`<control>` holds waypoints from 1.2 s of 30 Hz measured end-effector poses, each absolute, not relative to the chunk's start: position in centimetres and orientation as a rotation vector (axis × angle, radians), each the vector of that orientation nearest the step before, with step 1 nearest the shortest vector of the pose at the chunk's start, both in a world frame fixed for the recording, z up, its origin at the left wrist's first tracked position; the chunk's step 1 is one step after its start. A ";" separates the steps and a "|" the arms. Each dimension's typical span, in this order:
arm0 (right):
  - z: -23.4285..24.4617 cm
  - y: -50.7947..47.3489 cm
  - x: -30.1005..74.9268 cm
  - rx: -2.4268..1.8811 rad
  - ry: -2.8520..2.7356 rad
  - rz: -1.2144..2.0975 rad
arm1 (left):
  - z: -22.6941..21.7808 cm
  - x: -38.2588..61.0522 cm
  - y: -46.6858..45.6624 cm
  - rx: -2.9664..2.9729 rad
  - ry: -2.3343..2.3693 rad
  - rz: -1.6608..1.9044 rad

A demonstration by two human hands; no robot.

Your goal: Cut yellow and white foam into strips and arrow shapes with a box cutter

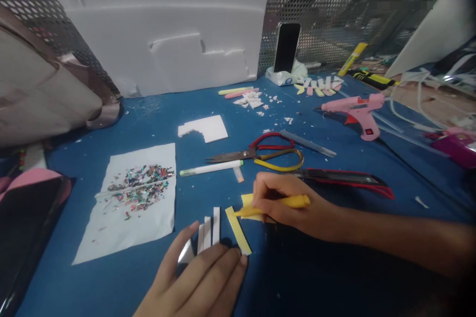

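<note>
in curled right hand (286,188), yellow marker (295,201)

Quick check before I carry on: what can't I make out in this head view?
All in the head view:
- White strips: lower ends hidden under the left hand.
- Yellow piece: partly covered by the right hand.
- Glittery flakes: too small to count.
- Magenta object: cut off by the right edge.
- Background behind the mesh: blurred, partly pixelated.
</note>
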State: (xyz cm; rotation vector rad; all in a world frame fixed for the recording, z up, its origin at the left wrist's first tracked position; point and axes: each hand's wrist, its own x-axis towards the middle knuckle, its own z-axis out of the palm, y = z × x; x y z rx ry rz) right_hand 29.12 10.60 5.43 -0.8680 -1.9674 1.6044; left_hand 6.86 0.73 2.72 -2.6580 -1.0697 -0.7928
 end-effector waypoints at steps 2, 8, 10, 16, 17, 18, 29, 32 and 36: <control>5.5 10.6 29.0 -0.884 -1.973 1.593 | 2.7 6.9 0.7 -2.655 -1.080 -0.792; 5.4 10.7 29.1 -0.851 -2.005 1.636 | 2.6 6.8 0.7 -2.637 -1.046 -0.810; 5.4 10.6 29.1 -0.857 -1.977 1.635 | 2.6 6.8 0.7 -2.643 -1.060 -0.805; 5.6 10.7 29.0 -0.825 -1.990 1.664 | 2.8 6.9 0.5 -2.654 -1.105 -0.802; 5.6 10.7 29.0 -0.834 -1.973 1.673 | 2.8 6.9 0.5 -2.657 -1.098 -0.800; 5.6 10.7 29.0 -0.849 -1.954 1.675 | 2.8 6.9 0.5 -2.656 -1.097 -0.801; 5.3 10.6 29.5 -0.792 -2.032 1.612 | 2.8 6.7 0.4 -2.677 -1.094 -0.783; 5.6 10.5 29.5 -0.759 -2.100 1.600 | 2.8 6.7 0.5 -2.678 -1.084 -0.778; 5.6 10.5 29.5 -0.756 -2.108 1.573 | 2.9 6.6 0.5 -2.686 -1.074 -0.754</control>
